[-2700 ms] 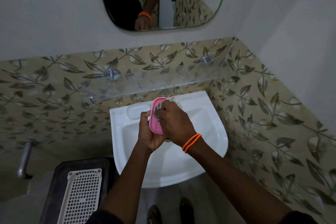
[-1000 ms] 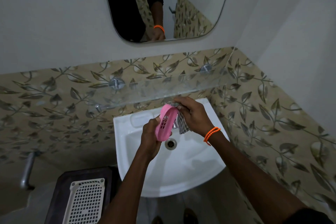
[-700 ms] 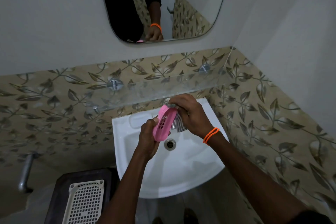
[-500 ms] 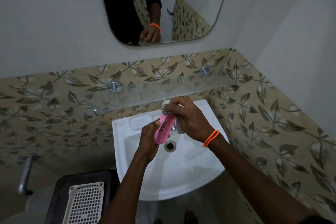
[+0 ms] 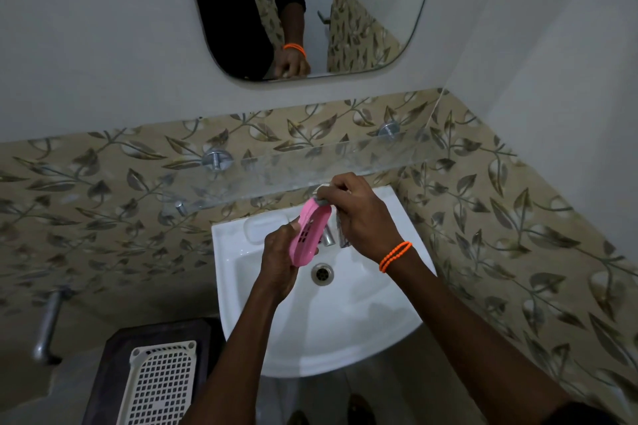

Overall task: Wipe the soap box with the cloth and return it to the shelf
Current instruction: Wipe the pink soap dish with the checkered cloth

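L hand (image 5: 278,264) holds the pink soap box (image 5: 309,236) tilted on edge over the white sink (image 5: 310,348), just below the glass shelf (image 5: 310,166). R hand (image 5: 359,217) pinches the cloth (image 5: 341,235) vs box's top end.

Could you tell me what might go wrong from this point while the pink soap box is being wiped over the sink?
The left hand grips only the lower end of the soap box, so pressure from the right hand wiping its top end with the cloth might lever it loose into the sink.

The glass shelf sits just above the right hand; lifting the box up carelessly could knock its front edge.
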